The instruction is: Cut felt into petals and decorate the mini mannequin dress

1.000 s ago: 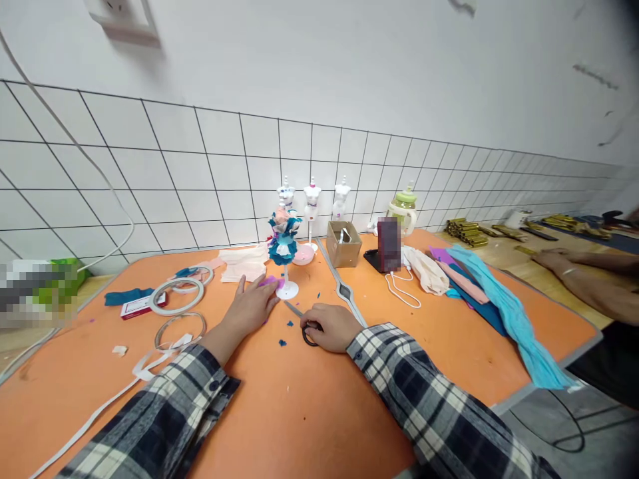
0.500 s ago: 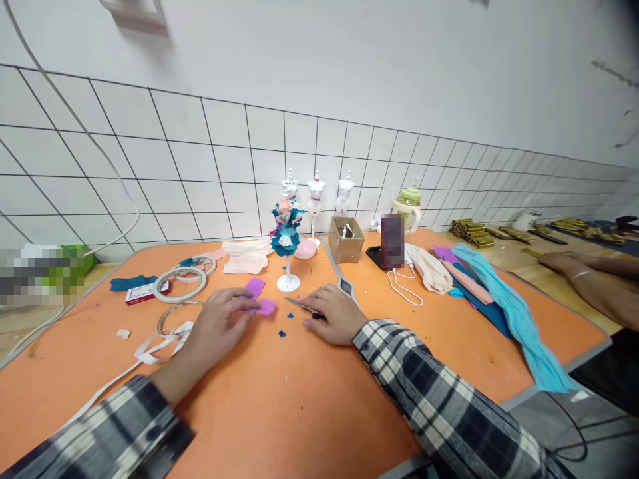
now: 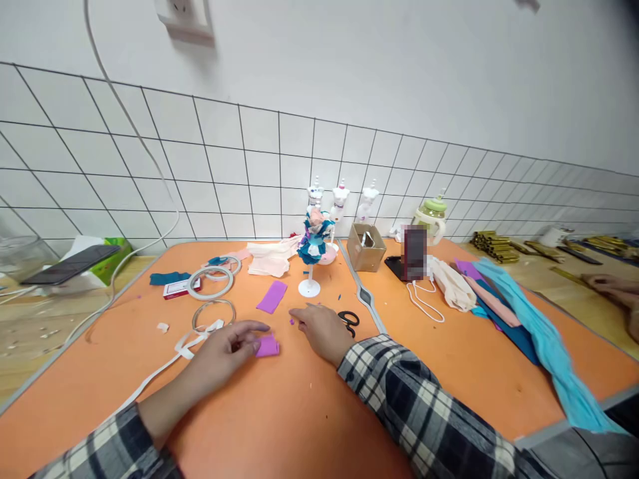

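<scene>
My left hand is at the left, thumb and fingers closed on the edge of a small folded piece of purple crepe paper. A flat purple strip lies beyond it. My right hand rests low over the table with its fingers stretched out, the tips near tiny purple scraps. It holds nothing that I can see. Black-handled scissors lie just right of that hand, their blades mostly hidden by it. Behind stands a small white dress form dressed in teal and pink crepe paper.
Rolls of tape and a white ribbon lie at the left. Further back are white dress forms, a cardboard box and a propped phone. Crepe strips hang over the right edge; another person's hand is beyond.
The scissors have left my right hand and now lie beside it. My left hand has drawn one purple piece nearer, apart from the other strip. The view has turned left.
</scene>
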